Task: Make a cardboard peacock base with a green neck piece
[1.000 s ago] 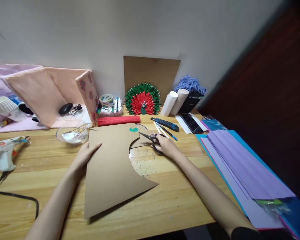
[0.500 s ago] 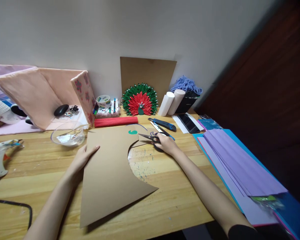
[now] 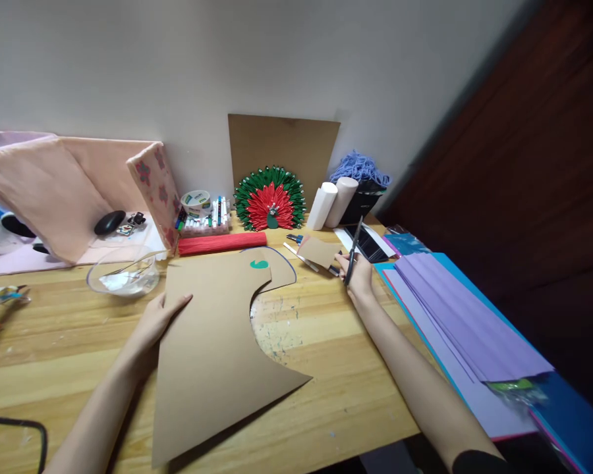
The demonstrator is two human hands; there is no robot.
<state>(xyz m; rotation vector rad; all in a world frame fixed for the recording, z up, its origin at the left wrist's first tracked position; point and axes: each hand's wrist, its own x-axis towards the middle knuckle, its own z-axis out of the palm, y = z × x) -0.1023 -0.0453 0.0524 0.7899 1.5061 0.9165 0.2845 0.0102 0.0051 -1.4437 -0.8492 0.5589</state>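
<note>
A large brown cardboard sheet point(image 3: 212, 349) with a curved cut-out lies on the wooden table point(image 3: 326, 388). A small green shape point(image 3: 258, 264) sits near its top. My left hand point(image 3: 157, 317) rests flat on the sheet's left edge, fingers spread. Farther right, my right hand point(image 3: 356, 275) is closed on black scissors point(image 3: 352, 251), blades pointing up and away. A small cut-off cardboard piece point(image 3: 317, 251) lies just left of that hand.
A red-and-green paper peacock point(image 3: 269, 205), white rolls point(image 3: 330, 204), purple yarn point(image 3: 358, 168) and a cardboard panel point(image 3: 282, 145) stand at the wall. Purple paper sheets point(image 3: 464, 316) lie at right. A glass bowl point(image 3: 121, 274), tape point(image 3: 196, 198), markers and a red bundle point(image 3: 221, 242) sit left.
My right hand has lifted the scissors off the cardboard's cut and swung right, blades now upright. A small cardboard piece has come free. My left hand stays on the sheet.
</note>
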